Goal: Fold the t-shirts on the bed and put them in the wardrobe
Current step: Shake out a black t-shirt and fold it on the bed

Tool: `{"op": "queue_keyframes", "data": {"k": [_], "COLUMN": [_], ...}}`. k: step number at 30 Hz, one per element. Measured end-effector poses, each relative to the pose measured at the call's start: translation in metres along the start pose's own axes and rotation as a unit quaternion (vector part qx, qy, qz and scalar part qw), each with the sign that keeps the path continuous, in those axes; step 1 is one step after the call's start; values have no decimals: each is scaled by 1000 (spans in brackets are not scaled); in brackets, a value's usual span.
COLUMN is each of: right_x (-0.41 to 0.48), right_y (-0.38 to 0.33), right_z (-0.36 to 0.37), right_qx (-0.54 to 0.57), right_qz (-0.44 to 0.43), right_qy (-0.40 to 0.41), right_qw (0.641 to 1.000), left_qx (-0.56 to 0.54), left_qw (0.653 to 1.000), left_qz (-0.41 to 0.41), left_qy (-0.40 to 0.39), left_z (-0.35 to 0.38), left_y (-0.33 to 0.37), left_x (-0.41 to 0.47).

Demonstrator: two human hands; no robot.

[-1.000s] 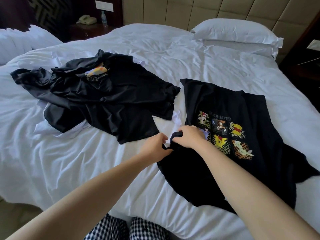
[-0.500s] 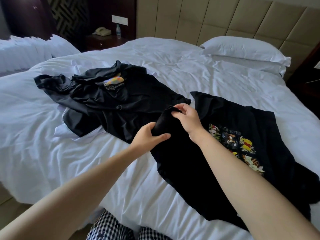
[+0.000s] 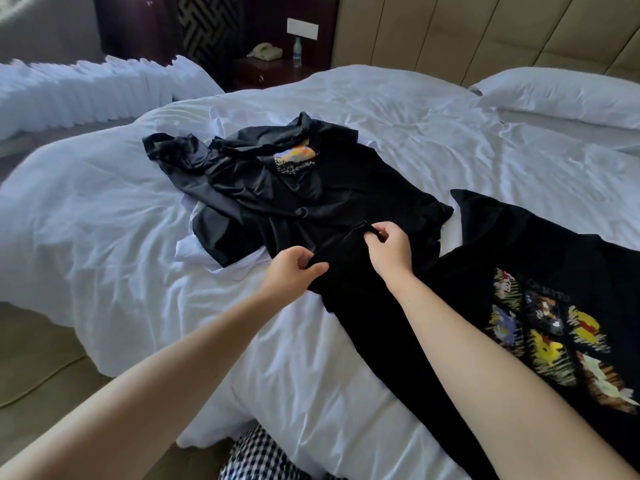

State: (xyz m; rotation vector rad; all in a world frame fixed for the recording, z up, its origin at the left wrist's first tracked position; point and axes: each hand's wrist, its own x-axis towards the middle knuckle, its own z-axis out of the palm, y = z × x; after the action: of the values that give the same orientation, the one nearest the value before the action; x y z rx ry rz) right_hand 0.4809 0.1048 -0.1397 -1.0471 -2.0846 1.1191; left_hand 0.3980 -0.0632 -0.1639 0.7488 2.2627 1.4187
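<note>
A black t-shirt with a colourful cartoon print [image 3: 540,271] lies spread on the right of the white bed [image 3: 104,220]. Its left sleeve is lifted off the sheet. My left hand [image 3: 294,271] pinches the sleeve's near edge, and my right hand [image 3: 389,249] pinches its far edge a little higher. A heap of crumpled black t-shirts [image 3: 294,192] lies in the middle of the bed, just beyond my hands, with white cloth showing under it. No wardrobe is in view.
A white pillow [image 3: 561,95] rests against the padded headboard at the back right. A dark nightstand [image 3: 270,72] with a telephone and a water bottle stands behind the bed. A second white bed [image 3: 86,88] is at the left. Beige floor runs along the bed's left side.
Both hands have lifted the printed shirt's sleeve off the bed and drawn it left toward the heap, spreading apart along its edge. The view has swung left.
</note>
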Motion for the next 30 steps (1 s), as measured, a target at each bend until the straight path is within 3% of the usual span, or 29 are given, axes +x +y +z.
{"op": "queue_keyframes", "data": {"k": [6,10,13,15,20,23,27,30], "right_x": [15,22,26,28,30,24,-2,-32], "right_y": [20,29,35,38,42,38,33,33], "right_z": [19,27,30,32,34,26,5,-20], "right_qx": [-140,-155,-149,-154,-225,-252,-259,-278], "right_qz": [-40,-47,-44,-47,-50,-48,-78,-125], "right_qy": [43,80,99,102,49,6,-56,-82], "right_qw": [988,984,983,982,972,967,961,949], "left_qx": [82,65,70,44,190,278,272,303], "left_qw": [997,996,996,999,981,961,961,945], "left_qz": [-2,23,50,22,-30,-2,18,107], "left_qy": [-5,-58,-22,7,-23,14,43,54], "left_z": [7,5,4,5,6,8,9,12], "left_y": [-17,-21,-28,-29,-27,-22,-14,-11], "left_x": [15,17,26,29,28,26,9,-10]}}
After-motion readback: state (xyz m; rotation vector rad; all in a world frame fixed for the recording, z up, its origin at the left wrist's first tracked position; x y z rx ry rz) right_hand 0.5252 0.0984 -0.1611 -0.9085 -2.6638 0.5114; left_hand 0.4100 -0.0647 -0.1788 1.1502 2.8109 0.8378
